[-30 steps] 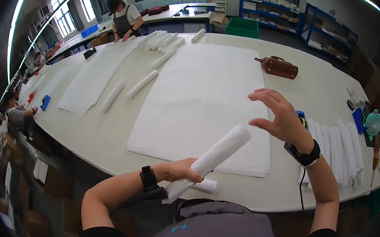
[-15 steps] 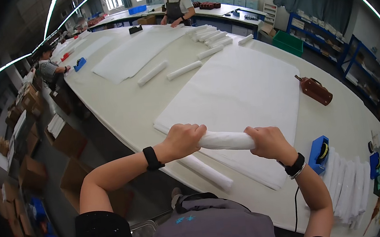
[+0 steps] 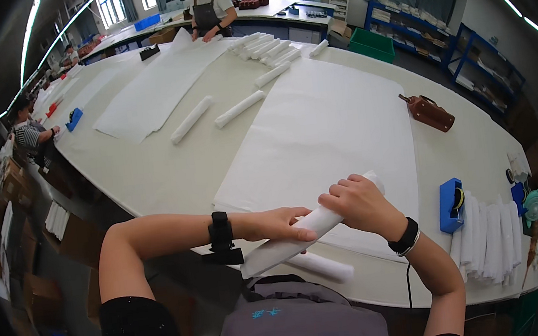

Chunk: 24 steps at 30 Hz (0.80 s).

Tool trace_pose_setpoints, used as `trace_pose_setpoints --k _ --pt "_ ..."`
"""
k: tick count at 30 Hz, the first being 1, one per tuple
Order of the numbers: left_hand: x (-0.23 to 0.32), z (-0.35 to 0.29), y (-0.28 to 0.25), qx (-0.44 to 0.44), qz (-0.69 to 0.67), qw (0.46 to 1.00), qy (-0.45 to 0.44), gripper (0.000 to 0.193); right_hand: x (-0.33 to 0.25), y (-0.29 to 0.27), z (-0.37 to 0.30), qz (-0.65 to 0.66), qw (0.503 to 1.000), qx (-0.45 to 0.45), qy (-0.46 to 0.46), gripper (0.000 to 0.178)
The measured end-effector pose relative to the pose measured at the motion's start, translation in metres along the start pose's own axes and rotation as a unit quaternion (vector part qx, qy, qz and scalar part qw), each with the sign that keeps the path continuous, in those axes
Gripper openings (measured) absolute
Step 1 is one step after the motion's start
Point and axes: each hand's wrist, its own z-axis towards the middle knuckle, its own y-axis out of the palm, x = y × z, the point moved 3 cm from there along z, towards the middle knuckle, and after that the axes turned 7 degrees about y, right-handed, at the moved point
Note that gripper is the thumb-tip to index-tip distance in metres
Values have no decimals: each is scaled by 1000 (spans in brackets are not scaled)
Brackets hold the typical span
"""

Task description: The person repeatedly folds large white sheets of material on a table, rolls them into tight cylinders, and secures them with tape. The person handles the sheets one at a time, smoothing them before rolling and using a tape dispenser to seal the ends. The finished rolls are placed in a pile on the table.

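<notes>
A white roll of thin sheet [image 3: 320, 220] is in both my hands above the near table edge, tilted with its left end lower. My left hand [image 3: 281, 226] grips its lower half, thumb on top and fingers underneath. Around the upper part, my right hand [image 3: 359, 203] is wrapped, with the far end sticking out beyond it. Below the held roll, another white roll [image 3: 329, 268] lies along the table edge. Large white sheets [image 3: 330, 122] are spread flat on the table just beyond my hands.
A blue tape dispenser [image 3: 451, 204] stands at right, beside several white rolls [image 3: 492, 233]. Farther back lies a brown case [image 3: 430, 113]. More rolls [image 3: 269, 48] are piled across the table [image 3: 164, 166]. Two co-workers stand along the far and left edges; cartons [image 3: 76, 237] sit at left.
The held roll has gone from nearly level to tilted, its left end down toward me. My left hand has shifted to a thumb-over hold. The whole view has turned slightly.
</notes>
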Motion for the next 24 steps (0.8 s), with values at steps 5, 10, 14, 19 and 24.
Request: trace_pose_setpoints --k 5,10,14,19,24 --pt "-41 13 42 138 14 990 21 69 31 23 -23 -33 997 70 14 18" --pt "-65 42 48 103 -58 993 -11 68 129 34 -104 -69 957 109 261 4" --pt "-101 55 44 159 -206 966 -11 63 175 81 -238 118 838 166 506 13" --pt "-122 22 40 338 -368 855 144 63 194 101 -386 263 578 354 687 23" --pt "-111 17 31 398 -336 846 114 66 252 85 -490 98 598 372 703 26"
